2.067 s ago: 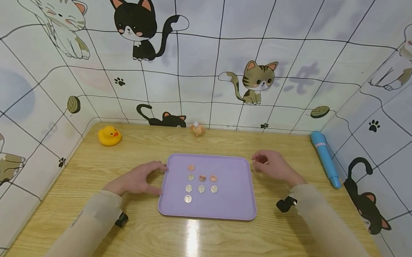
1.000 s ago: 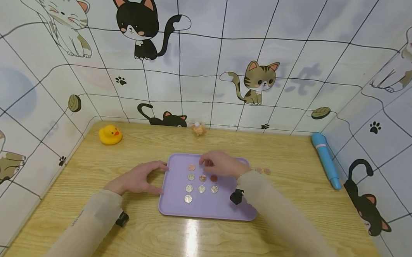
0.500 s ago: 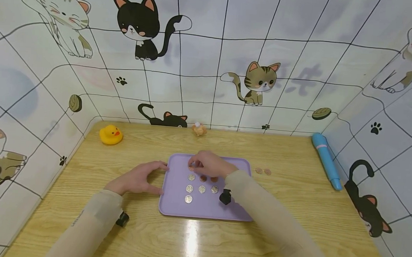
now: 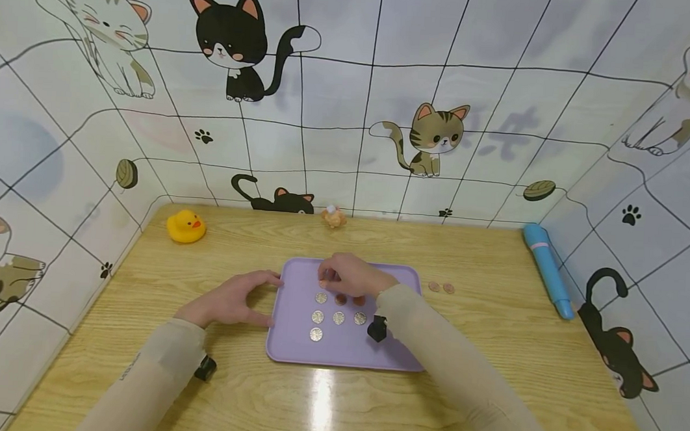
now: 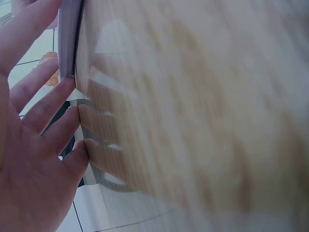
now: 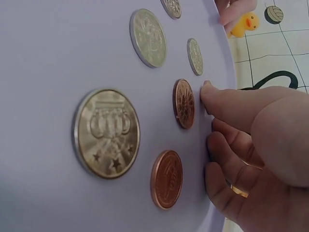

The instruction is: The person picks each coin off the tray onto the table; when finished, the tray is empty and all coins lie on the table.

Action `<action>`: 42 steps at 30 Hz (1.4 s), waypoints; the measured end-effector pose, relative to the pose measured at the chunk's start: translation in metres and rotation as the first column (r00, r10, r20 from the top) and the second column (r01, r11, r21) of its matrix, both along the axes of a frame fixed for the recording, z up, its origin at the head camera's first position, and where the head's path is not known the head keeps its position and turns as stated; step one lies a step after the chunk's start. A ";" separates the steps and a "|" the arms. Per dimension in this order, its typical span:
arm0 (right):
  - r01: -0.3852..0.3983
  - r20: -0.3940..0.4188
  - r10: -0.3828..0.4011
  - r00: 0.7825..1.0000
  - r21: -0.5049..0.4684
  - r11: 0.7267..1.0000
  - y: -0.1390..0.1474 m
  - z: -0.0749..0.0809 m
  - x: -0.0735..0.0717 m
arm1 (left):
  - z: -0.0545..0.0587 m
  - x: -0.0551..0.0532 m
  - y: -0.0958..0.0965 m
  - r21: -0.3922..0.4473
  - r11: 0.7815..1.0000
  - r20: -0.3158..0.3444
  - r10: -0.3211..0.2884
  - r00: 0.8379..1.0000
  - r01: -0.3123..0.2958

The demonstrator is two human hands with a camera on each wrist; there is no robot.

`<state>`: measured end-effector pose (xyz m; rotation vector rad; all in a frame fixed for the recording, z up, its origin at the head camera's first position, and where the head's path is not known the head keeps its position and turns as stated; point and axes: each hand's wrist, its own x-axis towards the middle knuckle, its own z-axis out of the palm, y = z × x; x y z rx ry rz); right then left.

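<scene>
A lilac tray (image 4: 391, 341) lies on the wooden table with rows of silver coins (image 4: 338, 318) and copper coins (image 4: 340, 299) on it. My right hand (image 4: 353, 276) reaches over its far left part, thumb and curled fingertips closed about the far copper coin (image 4: 322, 283), mostly covered by them. In the right wrist view, the thumb (image 6: 231, 101) and fingers touch down just past a copper coin (image 6: 184, 104). With fingers spread and fairly straight, my left hand (image 4: 226, 298) touches the tray's left rim; the left wrist view shows fingertips against the tray edge (image 5: 70, 38).
Two copper coins (image 4: 441, 287) lie on the table right of the tray. A yellow rubber duck (image 4: 186, 227) sits at the back left, and a small tan figure (image 4: 334, 217) at the back. A blue stick-like object (image 4: 547, 272) lies along the right wall, which has cat drawings.
My right hand has swung from right of the tray leftward to the far left coin, uncovering two copper coins on the table. It barely moves over the last half second. My left hand stays put.
</scene>
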<state>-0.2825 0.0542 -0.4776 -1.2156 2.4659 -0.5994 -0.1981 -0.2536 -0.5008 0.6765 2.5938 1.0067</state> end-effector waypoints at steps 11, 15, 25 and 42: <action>0.005 0.034 -0.006 0.999 0.025 1.000 -0.001 0.004 0.001 | 0.003 0.001 0.002 0.003 1.000 0.010 0.010 1.000 -0.010; 0.007 0.035 -0.009 0.999 0.057 0.998 -0.002 0.003 0.000 | 0.004 0.002 0.003 0.000 1.000 0.012 0.008 1.000 -0.008; 0.064 0.096 -0.066 0.993 0.025 0.998 -0.002 -0.001 -0.003 | 0.003 0.001 0.003 0.006 1.000 0.005 -0.004 1.000 0.004; 0.172 0.215 -0.138 0.967 -0.149 0.974 0.028 0.005 0.011 | 0.001 0.000 0.001 0.001 1.000 -0.021 -0.015 1.000 0.015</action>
